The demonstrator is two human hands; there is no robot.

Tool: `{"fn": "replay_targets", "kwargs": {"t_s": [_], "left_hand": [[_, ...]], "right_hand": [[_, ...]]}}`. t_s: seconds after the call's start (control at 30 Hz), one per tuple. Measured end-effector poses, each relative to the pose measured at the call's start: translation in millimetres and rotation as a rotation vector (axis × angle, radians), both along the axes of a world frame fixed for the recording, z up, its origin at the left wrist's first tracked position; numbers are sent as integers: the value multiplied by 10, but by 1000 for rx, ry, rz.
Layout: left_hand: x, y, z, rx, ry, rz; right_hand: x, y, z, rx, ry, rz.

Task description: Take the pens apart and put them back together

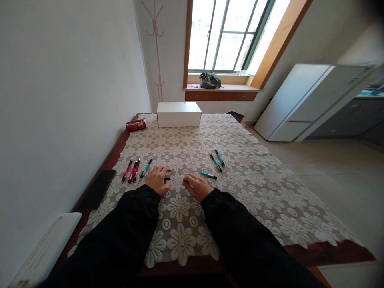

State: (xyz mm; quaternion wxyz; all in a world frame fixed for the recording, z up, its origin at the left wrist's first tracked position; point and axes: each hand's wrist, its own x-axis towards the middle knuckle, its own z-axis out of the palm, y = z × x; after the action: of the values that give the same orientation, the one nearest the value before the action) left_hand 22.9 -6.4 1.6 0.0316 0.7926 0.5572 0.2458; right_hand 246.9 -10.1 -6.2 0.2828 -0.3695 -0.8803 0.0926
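Observation:
My left hand (158, 181) rests just above the lace tablecloth, thumb and fingers closed on a short black pen part (167, 178); most of that part is hidden by the fingers. A little to the right, my right hand (197, 186) has its fingertips pinched together, and whatever they hold is too small to make out. Beside the right hand lies a teal pen barrel (208, 175) without a visible black grip. Beyond it are two teal-and-black pens (216, 163). Left of my left hand lie another teal pen (146, 169) and three red-and-black pens (126, 171).
A white box (179, 116) stands at the table's far end, with a dark red packet (136, 125) to its left. Along the left edge lie a black flat object (97, 189) and a white long object (48, 248). The lace tablecloth (180, 244) covers the table.

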Motion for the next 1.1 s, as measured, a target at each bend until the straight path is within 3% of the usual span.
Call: {"fn": "replay_targets", "kwargs": {"t_s": [0.23, 0.53, 0.9, 1.1], "left_hand": [[3, -3, -5, -44, 36, 70], [-28, 33, -40, -35, 10, 37], [36, 8, -40, -48, -94, -315], [48, -6, 0, -52, -135, -428]], "right_hand": [[-6, 9, -24, -19, 33, 13], [0, 33, -66, -33, 32, 28], [4, 40, -82, -34, 3, 21], [0, 33, -72, -47, -7, 25]]}}
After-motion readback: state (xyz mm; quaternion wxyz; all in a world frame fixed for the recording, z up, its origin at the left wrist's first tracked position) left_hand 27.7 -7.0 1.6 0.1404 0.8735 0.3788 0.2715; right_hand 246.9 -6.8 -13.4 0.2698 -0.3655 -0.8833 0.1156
